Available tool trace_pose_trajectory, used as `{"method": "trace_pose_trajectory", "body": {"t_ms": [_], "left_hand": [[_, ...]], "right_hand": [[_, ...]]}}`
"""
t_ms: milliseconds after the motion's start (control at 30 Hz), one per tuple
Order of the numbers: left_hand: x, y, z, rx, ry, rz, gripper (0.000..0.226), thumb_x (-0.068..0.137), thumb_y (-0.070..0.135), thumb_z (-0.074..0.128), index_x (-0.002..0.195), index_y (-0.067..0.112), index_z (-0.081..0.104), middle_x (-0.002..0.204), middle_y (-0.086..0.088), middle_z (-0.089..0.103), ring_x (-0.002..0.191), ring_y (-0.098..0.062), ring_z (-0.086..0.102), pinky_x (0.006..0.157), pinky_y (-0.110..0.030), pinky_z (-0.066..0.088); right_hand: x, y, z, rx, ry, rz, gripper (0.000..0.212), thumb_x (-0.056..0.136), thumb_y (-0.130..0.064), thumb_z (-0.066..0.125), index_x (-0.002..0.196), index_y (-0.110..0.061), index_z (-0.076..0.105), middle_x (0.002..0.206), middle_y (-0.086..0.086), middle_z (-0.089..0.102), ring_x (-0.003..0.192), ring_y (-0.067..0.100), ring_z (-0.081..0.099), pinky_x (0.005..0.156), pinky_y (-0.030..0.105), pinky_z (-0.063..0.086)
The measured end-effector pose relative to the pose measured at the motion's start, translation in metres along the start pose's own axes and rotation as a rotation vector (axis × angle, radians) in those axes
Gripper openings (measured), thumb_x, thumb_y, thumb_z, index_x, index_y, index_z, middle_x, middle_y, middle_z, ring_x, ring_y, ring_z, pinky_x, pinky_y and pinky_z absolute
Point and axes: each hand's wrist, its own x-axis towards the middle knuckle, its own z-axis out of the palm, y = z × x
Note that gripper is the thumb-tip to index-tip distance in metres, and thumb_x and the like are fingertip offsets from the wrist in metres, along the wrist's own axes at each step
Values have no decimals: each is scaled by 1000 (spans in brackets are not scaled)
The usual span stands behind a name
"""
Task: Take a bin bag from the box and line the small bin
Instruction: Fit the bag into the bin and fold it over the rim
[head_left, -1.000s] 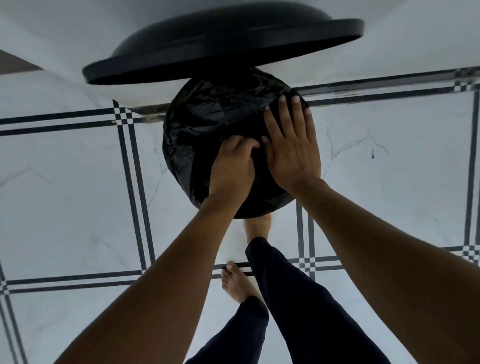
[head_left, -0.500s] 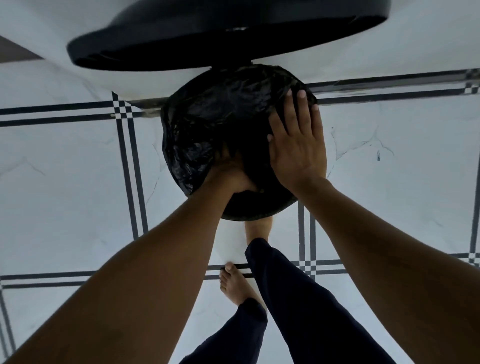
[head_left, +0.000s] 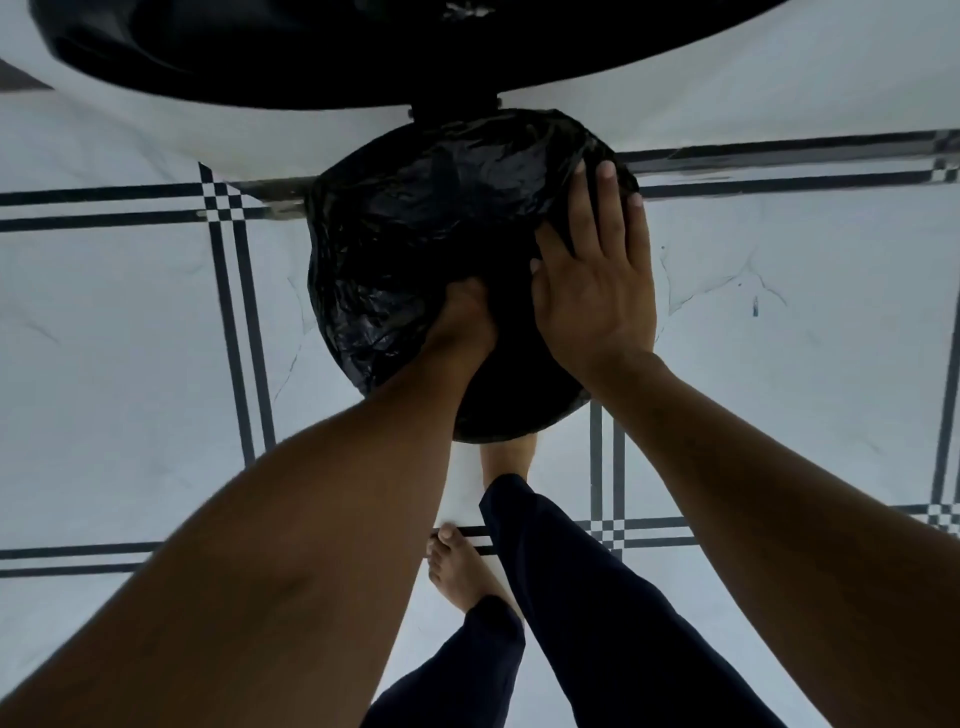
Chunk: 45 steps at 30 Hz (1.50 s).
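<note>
A small round bin stands on the floor, its black lid (head_left: 311, 52) tipped up at the top of the head view. A crinkled black bin bag (head_left: 415, 249) covers the bin's mouth and hangs over its rim all round. My left hand (head_left: 460, 322) is sunk into the bag's hollow near the middle, so its fingers are hidden by the plastic. My right hand (head_left: 597, 280) lies flat on the bag at the right side of the rim, fingers stretched out and slightly apart. No box is in view.
The floor is white tile (head_left: 130, 338) with dark double lines. One bare foot (head_left: 506, 457) reaches under the bin's near edge, the other foot (head_left: 462, 571) stands behind it. Dark trouser legs (head_left: 597, 623) fill the lower middle.
My left hand has gone from resting on top of the bag to pushing down inside it. The right hand slid a little further along the right rim. The view moved closer to the bin.
</note>
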Motion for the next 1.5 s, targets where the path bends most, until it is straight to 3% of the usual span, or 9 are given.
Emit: {"method": "trace_pose_trajectory", "body": {"t_ms": [133,300,467,633,733,867,1033,1200,1500], "left_hand": [[21,-17,2,264,-375,-51,86,91,61,40,158,16,10,163,-15,13,148,-32,17,121,-44,14],[20,-20,3,372,-458,-43,138,58,85,60,155,26,-19,163,-10,-18,149,-39,-12,120,-57,7],[-3,13,-21,261,-253,-170,86,88,44,62,156,27,14,163,-9,7,144,-38,19,103,-51,39],[-15,20,-13,264,205,188,32,100,29,45,111,10,68,115,-15,69,105,-32,65,86,-37,52],[0,22,-1,397,109,316,32,102,22,41,120,5,62,121,-20,64,109,-34,62,93,-38,49],[22,11,9,412,-167,-39,74,91,42,59,151,17,24,151,-15,29,138,-36,26,105,-49,37],[12,8,-9,375,-218,7,84,88,57,54,155,21,18,155,-13,24,142,-34,21,110,-45,30],[-45,-5,-46,25,139,423,29,92,20,51,115,15,69,110,-14,71,99,-32,65,86,-38,51],[-159,-39,-63,-354,452,-4,21,91,15,58,111,18,62,109,-2,59,101,-19,58,80,-26,54]], "right_hand": [[-1,0,1,3,3,5,52,106,-37,30,155,-19,39,168,17,19,156,37,10,125,55,14],[-2,1,1,18,15,-7,51,105,-35,35,153,-19,42,168,18,21,156,38,12,124,56,15],[-1,2,1,22,9,-3,49,104,-34,37,150,-19,45,167,18,21,156,38,12,124,56,16],[0,1,3,33,11,0,53,103,-31,41,155,-19,39,168,17,20,156,38,12,125,56,15],[-1,2,6,28,26,-6,52,102,-31,41,152,-18,44,167,18,21,156,39,13,124,57,16],[-2,2,7,-5,23,-19,51,101,-32,42,149,-17,45,167,19,19,156,39,12,123,58,16],[-1,2,7,22,9,-19,49,100,-34,43,146,-17,48,168,19,19,156,39,11,124,58,15],[1,1,-13,184,-27,-3,41,94,-36,51,126,-13,64,164,20,29,155,40,17,124,57,16],[-38,-30,-71,370,-13,365,38,93,-31,51,126,-17,63,142,12,54,136,36,45,110,52,36]]}}
